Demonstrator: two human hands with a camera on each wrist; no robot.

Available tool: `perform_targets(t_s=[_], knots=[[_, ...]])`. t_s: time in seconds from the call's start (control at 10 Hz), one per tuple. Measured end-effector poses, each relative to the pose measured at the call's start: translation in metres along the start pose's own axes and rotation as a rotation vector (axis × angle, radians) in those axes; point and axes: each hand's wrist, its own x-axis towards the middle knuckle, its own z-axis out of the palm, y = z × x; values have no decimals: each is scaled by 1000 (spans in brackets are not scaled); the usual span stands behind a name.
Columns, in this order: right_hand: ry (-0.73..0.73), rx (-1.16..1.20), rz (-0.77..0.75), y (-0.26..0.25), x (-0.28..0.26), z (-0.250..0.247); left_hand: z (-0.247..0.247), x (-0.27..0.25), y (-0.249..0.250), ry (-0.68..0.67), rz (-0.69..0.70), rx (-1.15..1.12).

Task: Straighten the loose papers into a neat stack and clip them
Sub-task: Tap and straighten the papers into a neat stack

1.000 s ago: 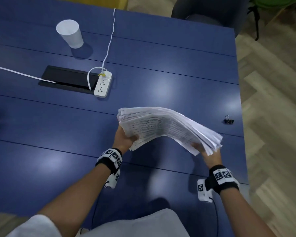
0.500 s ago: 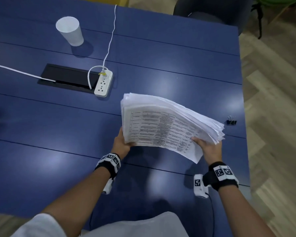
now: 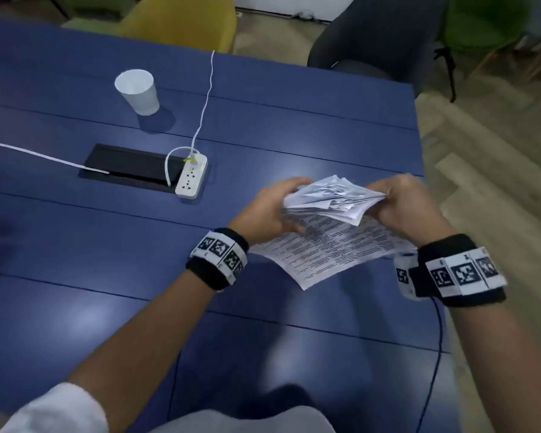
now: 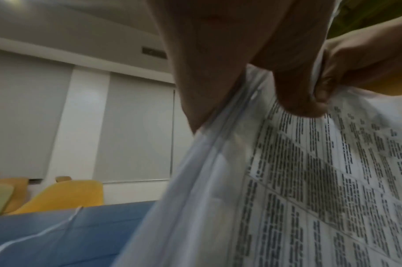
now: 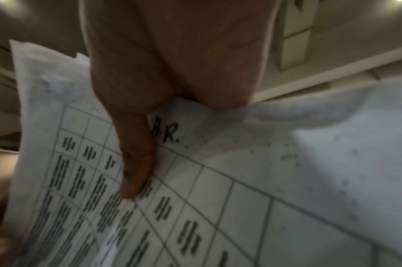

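- The papers (image 3: 325, 245) are held above the worktop (image 3: 107, 276), near its right edge, between both hands. I cannot tell whether their lower edge touches the surface.
- The left hand (image 3: 269, 210) clasps the stack's left side, its fingers (image 4: 293, 86) curled round the sheets.
- The right hand (image 3: 403, 204) clasps the right side. In the right wrist view its thumb presses on the printed front sheet.
- The top edges splay out unevenly, so the sheets look loose, with nothing binding them.
- Handling, as I judge it: each sheet is light, but the stack has some weight. It is floppy and bows wherever it is unsupported. The sheets likely slide on one another, so some could slip out of a slack grip, and the corners would crease easily.
- Best hold: both sides near their middle, thumbs in front and the other digits behind, firm enough to stop sliding.
- To square the edges, the grip likely needs easing a little so the sheets can settle.
- A cup (image 3: 137, 92) and a power strip (image 3: 191, 178) sit well apart from the stack, to its far left.
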Motion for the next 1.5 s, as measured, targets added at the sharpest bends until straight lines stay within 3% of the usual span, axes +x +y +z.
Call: perform_targets(t_s=[0.1, 0.2, 0.3, 0.4, 0.5, 0.6, 0.7, 0.9, 1.0, 1.1, 1.2, 1.3, 1.4, 1.5], knots=[[41, -133, 7, -8, -3, -7, 9, 3, -4, 129, -44, -116], [48, 64, 191, 21, -18, -14, 12, -9, -16, 288, -131, -302], [141, 683, 199, 36, -42, -10, 6, -18, -16, 365, -177, -449], [192, 883, 194, 33, -56, 13, 1, -20, -5, 345, -150, -568], [241, 944, 194, 18, -57, 39, 12, -19, 1, 365, -148, -541], [396, 958, 181, 4, -59, 54, 35, -24, 4, 493, -122, -429], [474, 1038, 185, 8, -65, 69, 48, -36, -4, 497, -66, -333], [181, 906, 217, 34, -78, 84, 46, -45, -36, 310, -115, -343], [230, 926, 106, 43, -75, 73, 37, -34, -42, 234, -245, -341], [269, 909, 68, 38, -65, 63, 41, -27, -53, -2, -376, -307], [242, 930, 59, 39, -59, 59, 41, -31, -55, -8, -134, -299], [247, 980, 65, 41, -60, 53, 33, -34, -34, -4, -19, -413], [294, 945, 57, 33, -54, 53, 17, -22, -19, 689, -696, 166], [308, 963, 94, 26, -46, 54, 22, -7, -12, 369, -136, -292]])
